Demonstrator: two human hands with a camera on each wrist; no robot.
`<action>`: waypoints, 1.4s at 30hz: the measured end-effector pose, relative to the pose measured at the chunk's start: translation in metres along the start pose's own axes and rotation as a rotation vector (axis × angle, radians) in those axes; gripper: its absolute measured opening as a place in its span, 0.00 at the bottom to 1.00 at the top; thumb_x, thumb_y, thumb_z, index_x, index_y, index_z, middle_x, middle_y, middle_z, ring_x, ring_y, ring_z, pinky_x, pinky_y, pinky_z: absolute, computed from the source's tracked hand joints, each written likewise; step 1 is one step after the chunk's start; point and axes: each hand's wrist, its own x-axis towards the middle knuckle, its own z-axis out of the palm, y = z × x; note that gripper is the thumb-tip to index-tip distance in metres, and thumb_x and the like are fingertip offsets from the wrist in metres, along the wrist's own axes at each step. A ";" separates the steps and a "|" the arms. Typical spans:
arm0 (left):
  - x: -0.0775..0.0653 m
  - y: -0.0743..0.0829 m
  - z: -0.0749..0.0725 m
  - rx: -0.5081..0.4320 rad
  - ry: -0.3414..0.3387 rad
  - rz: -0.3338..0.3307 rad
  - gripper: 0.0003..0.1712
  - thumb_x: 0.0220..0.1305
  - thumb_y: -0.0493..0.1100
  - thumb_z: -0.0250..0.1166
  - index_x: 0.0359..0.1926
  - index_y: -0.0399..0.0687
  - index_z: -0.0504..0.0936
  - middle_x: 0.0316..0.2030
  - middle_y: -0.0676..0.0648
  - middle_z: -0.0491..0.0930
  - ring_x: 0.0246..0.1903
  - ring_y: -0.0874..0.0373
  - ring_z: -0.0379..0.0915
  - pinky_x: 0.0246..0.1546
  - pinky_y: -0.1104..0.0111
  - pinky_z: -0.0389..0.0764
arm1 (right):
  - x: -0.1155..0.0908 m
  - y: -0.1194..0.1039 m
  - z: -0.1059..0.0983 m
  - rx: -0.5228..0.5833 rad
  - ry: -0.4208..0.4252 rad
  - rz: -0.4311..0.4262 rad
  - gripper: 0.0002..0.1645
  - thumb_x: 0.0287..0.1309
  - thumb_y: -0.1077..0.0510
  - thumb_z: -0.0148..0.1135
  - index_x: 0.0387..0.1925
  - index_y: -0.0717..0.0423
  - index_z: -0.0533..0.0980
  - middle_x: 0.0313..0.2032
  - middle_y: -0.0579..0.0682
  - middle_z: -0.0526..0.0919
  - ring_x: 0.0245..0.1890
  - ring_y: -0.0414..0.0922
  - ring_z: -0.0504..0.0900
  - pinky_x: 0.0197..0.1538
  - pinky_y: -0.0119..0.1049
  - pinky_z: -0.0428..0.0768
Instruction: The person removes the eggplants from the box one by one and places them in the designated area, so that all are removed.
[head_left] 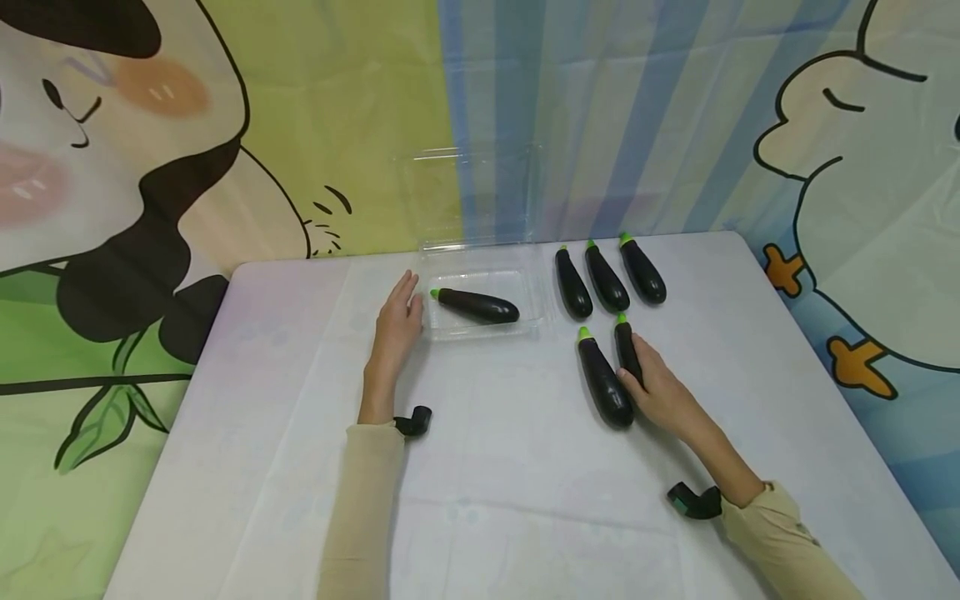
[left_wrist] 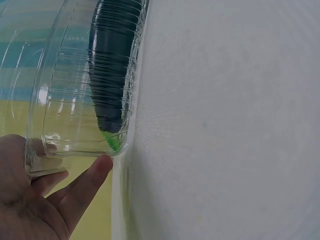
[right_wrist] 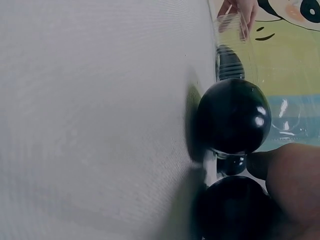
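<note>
A clear plastic box (head_left: 542, 310) with its lid (head_left: 495, 196) raised at the back holds one dark eggplant (head_left: 480, 307) with a green stem end. At the box's left side is my left hand (head_left: 397, 325), its fingers fairly straight. In the left wrist view the thumb (left_wrist: 95, 175) touches the box's near corner. My right hand (head_left: 663, 396) grips a second eggplant (head_left: 627, 346), thumb on its left side and fingers round the right; the hand hides its lower end. Close beside that thumb lies another eggplant (head_left: 604, 379).
Three more eggplants, a left one (head_left: 573, 283), a middle one (head_left: 607, 277) and a right one (head_left: 642, 271), lie in a row right of the box. All rest on a white-covered table (head_left: 495, 500). A cartoon-printed curtain (head_left: 360, 125) stands behind its far edge.
</note>
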 end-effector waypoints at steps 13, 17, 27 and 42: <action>0.000 -0.002 0.001 -0.004 0.002 -0.001 0.28 0.75 0.45 0.46 0.73 0.50 0.60 0.76 0.54 0.52 0.69 0.50 0.63 0.59 0.56 0.77 | 0.001 0.006 -0.003 0.006 -0.012 0.008 0.44 0.74 0.48 0.43 0.74 0.71 0.38 0.73 0.73 0.44 0.73 0.69 0.47 0.72 0.65 0.52; 0.000 -0.002 0.001 -0.004 0.003 0.002 0.28 0.75 0.45 0.47 0.73 0.49 0.60 0.76 0.54 0.52 0.68 0.50 0.64 0.59 0.56 0.78 | 0.000 0.005 -0.006 -0.001 -0.014 0.020 0.46 0.73 0.46 0.46 0.74 0.69 0.38 0.73 0.73 0.44 0.73 0.68 0.47 0.72 0.65 0.52; 0.000 -0.002 0.001 0.006 0.016 0.026 0.27 0.75 0.44 0.46 0.73 0.48 0.61 0.76 0.52 0.54 0.71 0.51 0.59 0.65 0.56 0.72 | -0.001 0.003 -0.024 -0.001 0.016 0.057 0.48 0.71 0.44 0.48 0.74 0.70 0.38 0.73 0.74 0.45 0.73 0.70 0.47 0.71 0.66 0.52; 0.001 -0.003 0.001 0.012 0.011 0.041 0.27 0.75 0.44 0.45 0.73 0.47 0.61 0.76 0.51 0.53 0.73 0.50 0.54 0.69 0.54 0.67 | 0.005 -0.005 -0.038 -0.004 0.079 -0.040 0.47 0.69 0.47 0.53 0.74 0.67 0.44 0.72 0.73 0.48 0.72 0.70 0.49 0.69 0.68 0.54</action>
